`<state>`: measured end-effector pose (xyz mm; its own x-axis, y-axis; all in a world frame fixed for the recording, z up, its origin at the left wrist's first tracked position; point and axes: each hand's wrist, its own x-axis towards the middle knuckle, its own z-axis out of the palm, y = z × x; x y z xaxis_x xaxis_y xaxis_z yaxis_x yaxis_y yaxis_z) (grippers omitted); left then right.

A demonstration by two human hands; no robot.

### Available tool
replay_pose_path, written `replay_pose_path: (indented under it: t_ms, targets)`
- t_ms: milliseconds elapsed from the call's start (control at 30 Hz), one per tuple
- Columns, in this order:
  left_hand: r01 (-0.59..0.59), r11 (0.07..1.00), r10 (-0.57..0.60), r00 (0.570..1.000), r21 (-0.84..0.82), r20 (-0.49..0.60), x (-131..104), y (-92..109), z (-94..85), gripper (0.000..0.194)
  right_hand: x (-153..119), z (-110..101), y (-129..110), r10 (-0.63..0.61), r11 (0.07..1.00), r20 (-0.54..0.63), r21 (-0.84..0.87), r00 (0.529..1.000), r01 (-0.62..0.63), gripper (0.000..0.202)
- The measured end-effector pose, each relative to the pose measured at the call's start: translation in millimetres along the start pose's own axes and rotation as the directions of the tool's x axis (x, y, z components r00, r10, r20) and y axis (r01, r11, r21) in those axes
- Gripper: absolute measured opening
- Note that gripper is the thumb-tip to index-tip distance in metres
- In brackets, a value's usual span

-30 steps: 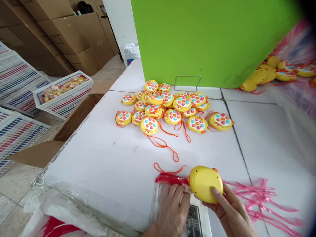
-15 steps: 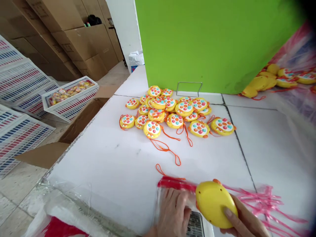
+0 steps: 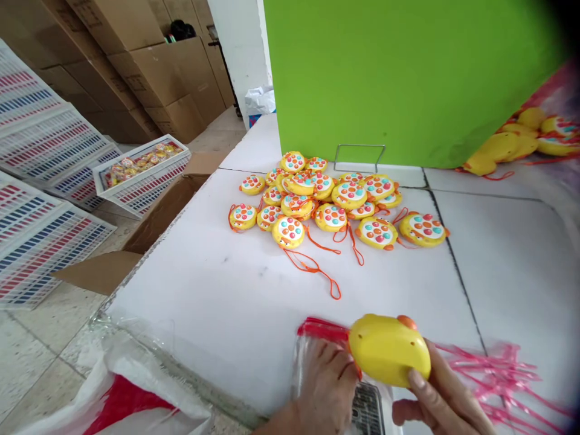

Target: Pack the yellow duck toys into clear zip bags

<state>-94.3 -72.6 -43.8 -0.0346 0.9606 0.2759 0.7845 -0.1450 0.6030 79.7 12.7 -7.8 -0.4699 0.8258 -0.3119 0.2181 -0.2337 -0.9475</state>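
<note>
Firmly held — yellow toy [image 3: 388,349] fills right grip [image 3: 441,399].

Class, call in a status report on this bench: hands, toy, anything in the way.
Right hand grips yellow toy. Left hand spreads clear bag. Pink strips alongside.

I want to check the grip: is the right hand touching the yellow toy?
Touching. The head view shows the right hand holding the yellow toy, with a fingertip pressed on its near edge.
</note>
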Motion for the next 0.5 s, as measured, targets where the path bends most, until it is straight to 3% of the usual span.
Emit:
replay_pose_path:
  t_ms: [100,200,367,500]
  targets:
    - [-0.065,0.997,0.067,0.997,0.042,-0.048,-4.4,2.8,-0.1,0.023,8.4,5.5,-9.6,-0.148,0.952,0.034,-0.265,0.988,0.152,0.048]
    - [-0.079,0.995,0.084,0.993,0.069,-0.081,-5.3,5.1,-3.7,0.025,10.1,13.5,-24.4,-0.238,0.831,0.145,-0.482,0.96,0.279,0.045]
    - [-0.134,0.99,0.137,0.987,0.042,-0.08,-1.0,6.8,-12.1,0.026,19.5,10.7,-25.0,-0.314,0.73,0.232,-0.56,0.921,0.391,0.044]
    - [-0.066,0.995,0.059,0.993,-0.069,-0.106,3.4,5.6,-43.3,0.018,24.4,0.4,-13.2,-0.338,0.709,0.232,-0.574,0.912,0.409,0.038]
